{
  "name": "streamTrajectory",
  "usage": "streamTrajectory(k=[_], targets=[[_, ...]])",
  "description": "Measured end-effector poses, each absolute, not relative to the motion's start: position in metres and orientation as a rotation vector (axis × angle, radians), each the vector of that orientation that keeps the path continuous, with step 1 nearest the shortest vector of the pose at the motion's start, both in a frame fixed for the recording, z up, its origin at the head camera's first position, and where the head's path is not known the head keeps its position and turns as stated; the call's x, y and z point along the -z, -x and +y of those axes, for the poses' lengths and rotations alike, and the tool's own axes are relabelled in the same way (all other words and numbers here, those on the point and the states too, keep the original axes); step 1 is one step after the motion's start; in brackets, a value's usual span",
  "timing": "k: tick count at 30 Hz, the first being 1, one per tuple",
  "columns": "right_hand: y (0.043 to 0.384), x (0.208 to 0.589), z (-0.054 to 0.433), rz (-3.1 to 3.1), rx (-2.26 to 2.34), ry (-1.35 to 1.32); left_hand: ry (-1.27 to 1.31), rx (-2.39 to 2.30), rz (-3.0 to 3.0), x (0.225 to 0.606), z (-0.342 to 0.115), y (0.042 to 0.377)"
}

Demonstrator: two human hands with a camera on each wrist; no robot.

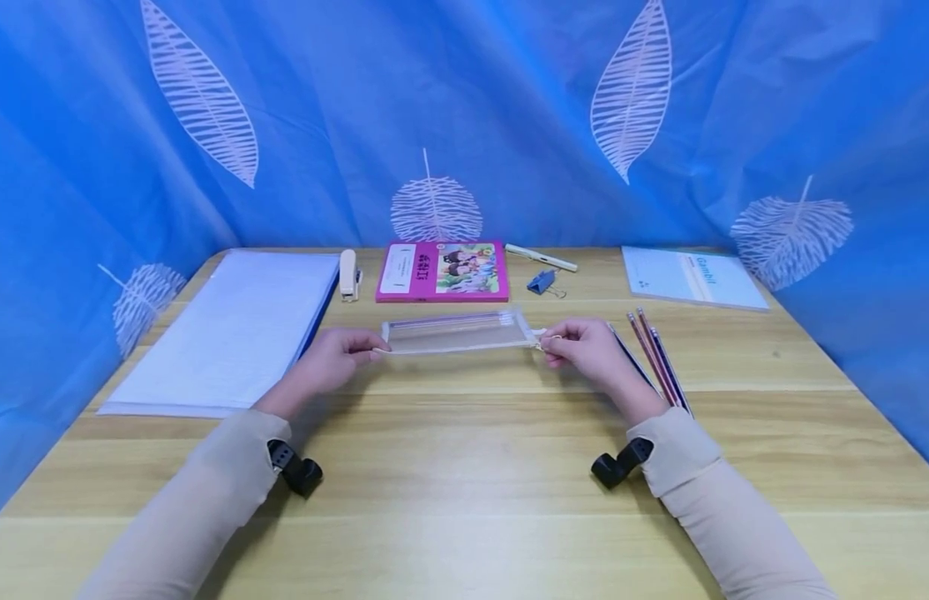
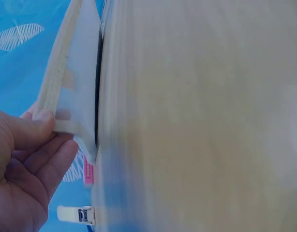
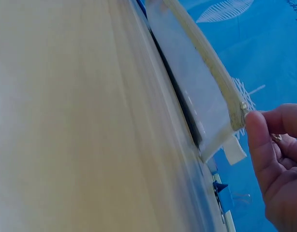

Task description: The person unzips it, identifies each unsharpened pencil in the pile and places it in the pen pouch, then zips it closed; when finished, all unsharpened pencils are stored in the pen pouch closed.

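A clear zippered pencil pouch [image 1: 457, 333] with white edging is stretched between both hands over the middle of the table. My left hand [image 1: 340, 358] pinches its near left corner between thumb and fingers; in the left wrist view the thumb lies on the zipper band [image 2: 54, 82]. At the other end my right hand [image 1: 584, 350] pinches the small metal zipper pull [image 3: 244, 107]. A white fabric tab [image 3: 234, 151] sticks out from that end of the pouch. Through the clear plastic no contents show.
Left lies a stack of white paper [image 1: 224, 333], with a stapler [image 1: 349, 275] beside it. Behind the pouch are a pink book [image 1: 443, 272], a white pen [image 1: 541, 257] and a blue binder clip [image 1: 541, 282]. Several pencils [image 1: 654, 358] lie by the right forearm; a light-blue notebook [image 1: 692, 277] sits back right.
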State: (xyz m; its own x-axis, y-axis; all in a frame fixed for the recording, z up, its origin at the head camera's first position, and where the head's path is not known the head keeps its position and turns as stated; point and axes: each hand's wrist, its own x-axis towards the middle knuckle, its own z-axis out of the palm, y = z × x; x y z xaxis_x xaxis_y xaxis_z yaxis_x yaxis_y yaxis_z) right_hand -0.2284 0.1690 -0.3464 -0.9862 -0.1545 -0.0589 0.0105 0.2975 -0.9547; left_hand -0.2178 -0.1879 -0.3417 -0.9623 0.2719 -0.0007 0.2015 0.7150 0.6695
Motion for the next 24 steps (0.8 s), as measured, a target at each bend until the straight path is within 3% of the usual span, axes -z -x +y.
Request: streamTrajectory(k=[13, 24], targets=[[0.223, 0.361, 0.167, 2.363, 1.671, 0.221, -0.341, -1.109, 2.765, 0.344, -0.192, 0.227], [0.221, 0.369, 0.166, 2.509, 1.441, 0.127, -0.308, -1.107, 2.648, 0.349, -0.190, 0.227]])
